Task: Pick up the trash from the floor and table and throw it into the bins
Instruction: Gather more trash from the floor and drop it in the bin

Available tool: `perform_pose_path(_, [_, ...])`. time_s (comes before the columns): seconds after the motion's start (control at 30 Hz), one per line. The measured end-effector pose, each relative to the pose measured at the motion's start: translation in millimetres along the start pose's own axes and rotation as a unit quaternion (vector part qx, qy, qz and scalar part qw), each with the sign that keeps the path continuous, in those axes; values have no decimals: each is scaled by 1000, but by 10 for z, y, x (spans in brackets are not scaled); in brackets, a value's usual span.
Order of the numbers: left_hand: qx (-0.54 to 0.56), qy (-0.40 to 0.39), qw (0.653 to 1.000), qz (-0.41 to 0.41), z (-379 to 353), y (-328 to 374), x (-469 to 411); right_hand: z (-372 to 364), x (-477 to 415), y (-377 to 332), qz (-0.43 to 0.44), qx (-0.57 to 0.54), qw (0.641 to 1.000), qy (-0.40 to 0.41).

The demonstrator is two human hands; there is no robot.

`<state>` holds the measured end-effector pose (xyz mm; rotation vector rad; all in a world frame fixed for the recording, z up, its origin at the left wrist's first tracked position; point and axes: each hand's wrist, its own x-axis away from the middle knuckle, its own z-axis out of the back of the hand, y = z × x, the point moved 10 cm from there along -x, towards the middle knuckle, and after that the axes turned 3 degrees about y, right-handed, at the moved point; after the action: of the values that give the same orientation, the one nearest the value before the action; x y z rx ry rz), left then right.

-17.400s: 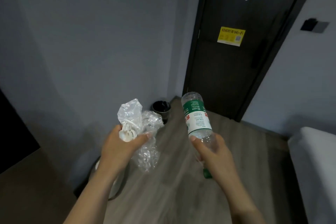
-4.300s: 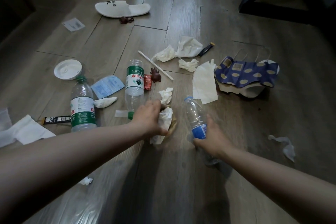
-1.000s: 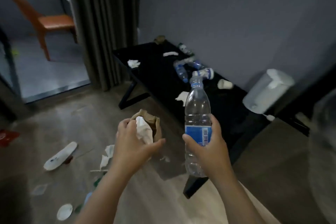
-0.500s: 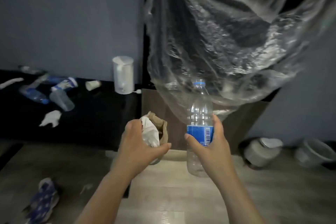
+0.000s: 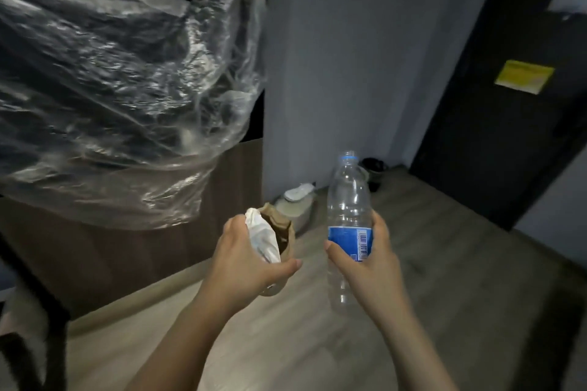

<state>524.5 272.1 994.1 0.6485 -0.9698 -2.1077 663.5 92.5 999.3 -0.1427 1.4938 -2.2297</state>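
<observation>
Plastic bottle (image 5: 348,200), empty, light and easily dented, stands upright in the right hand (image 5: 365,260), fingers curled round its label, cap above the grip. Soft brown paper (image 5: 281,225) and white tissue (image 5: 262,238) sit bunched inside the curled left hand (image 5: 244,257).

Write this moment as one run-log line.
left hand: grips white tissue and brown paper | right hand: grips clear bottle, cap up | light bin, dark bin: on floor by wall

Bottle (image 5: 348,200) clear glossy plastic; tissue (image 5: 263,238) white crumpled paper; bag (image 5: 283,229) brown matt paper; floor (image 5: 444,263) wood-grain.
</observation>
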Motion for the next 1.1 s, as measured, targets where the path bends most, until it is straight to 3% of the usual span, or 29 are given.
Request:
perform_pose_path(0.17, [14, -89, 995, -44, -916, 572, -192, 810, -219, 518, -50, -2, 996, 76])
perform_pose_path(0.37, [39, -151, 984, -83, -1751, 960, -649, 1243, -726, 928, -75, 23, 987, 140])
perform_pose_path(0.57, [103, -193, 969, -113, -2260, 1088, -1604, 1086, -1673, 1085, -81, 28, 984, 156])
perform_pose_path(0.8, [47, -233, 957, -165, -2823, 1170, -2748, 823, -2804, 1189, -91, 15, 983, 161])
perform_pose_path(1.1, [41, -253, 954, -153, -3888, 1376, -3881, 993, -4224, 1829, -116, 7, 980, 162])
